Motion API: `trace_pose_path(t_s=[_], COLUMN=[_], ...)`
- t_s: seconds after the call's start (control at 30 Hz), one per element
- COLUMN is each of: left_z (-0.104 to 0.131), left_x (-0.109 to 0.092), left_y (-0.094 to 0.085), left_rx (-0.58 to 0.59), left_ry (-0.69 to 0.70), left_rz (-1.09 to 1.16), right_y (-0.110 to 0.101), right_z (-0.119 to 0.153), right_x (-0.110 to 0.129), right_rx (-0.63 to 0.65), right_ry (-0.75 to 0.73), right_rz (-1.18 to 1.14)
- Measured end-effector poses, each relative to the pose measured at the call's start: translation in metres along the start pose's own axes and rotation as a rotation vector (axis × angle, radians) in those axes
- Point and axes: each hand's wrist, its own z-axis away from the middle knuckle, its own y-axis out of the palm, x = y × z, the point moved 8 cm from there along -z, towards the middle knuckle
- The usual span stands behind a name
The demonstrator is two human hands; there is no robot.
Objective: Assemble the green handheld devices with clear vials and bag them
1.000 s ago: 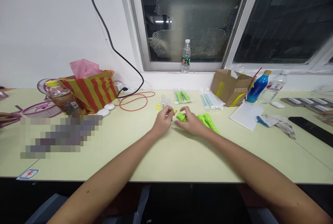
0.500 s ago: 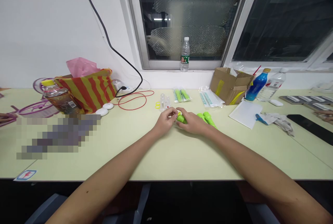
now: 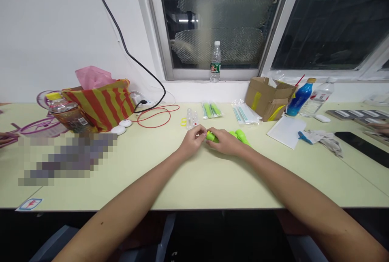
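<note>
- In the head view, the right hand [image 3: 224, 142] was curled closed around a bright green, rounded plastic piece [image 3: 212, 136], near the middle of the pale green table [image 3: 194, 181].
- The left hand [image 3: 192, 138] had its thumb and fingers nearly pinched together at that piece's left end; what they gripped could not be told.
- A small yellow part [image 3: 208, 132] showed at that end. The handling looked partway through, though whether the two were joined was unclear.
- More loose green plastic pieces [image 3: 242, 137] lay just beyond the right hand; whether these were finished could not be told.
- Toward the table's far edge lay clear plastic pieces [image 3: 190, 118], a yellow looped piece [image 3: 183, 122] and clear packets with green contents [image 3: 212, 110], seemingly unused.
</note>
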Motion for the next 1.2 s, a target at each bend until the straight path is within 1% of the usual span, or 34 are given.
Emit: trace_pose_path(t_s=[0.13, 0.4, 0.6, 0.77, 0.87, 1.03, 1.1, 1.2], left_z=[0.002, 0.001, 0.0, -0.002, -0.003, -0.005, -0.006, -0.007], left_x=[-0.008, -0.013, -0.011, -0.01, -0.008, -0.002, -0.003, -0.005], left_y=[-0.001, -0.001, -0.002, -0.004, -0.005, -0.01, -0.009, -0.009], left_rx=[-0.046, -0.046, -0.041, -0.051, -0.06, -0.117, -0.128, -0.158], left_ry=[0.045, 0.069, 0.082, 0.069, 0.033, -0.043, -0.05, -0.056], left_rz=[-0.012, -0.087, -0.095, -0.067, 0.005, 0.096, 0.107, 0.105], right_y=[0.0, 0.001, 0.0, 0.001, 0.005, 0.012, 0.011, 0.006], right_z=[-0.001, 0.001, 0.0, -0.001, -0.003, -0.01, -0.012, -0.012], right_x=[0.0, 0.005, 0.002, -0.003, -0.006, -0.013, -0.015, -0.014], right_rx=[0.011, 0.061, 0.023, -0.018, -0.008, -0.013, -0.043, -0.132], right_ry=[0.017, 0.025, 0.008, 0.03, 0.057, 0.131, 0.159, 0.194], right_rz=[0.018, 0.048, 0.027, -0.007, -0.032, -0.06, -0.085, -0.198])
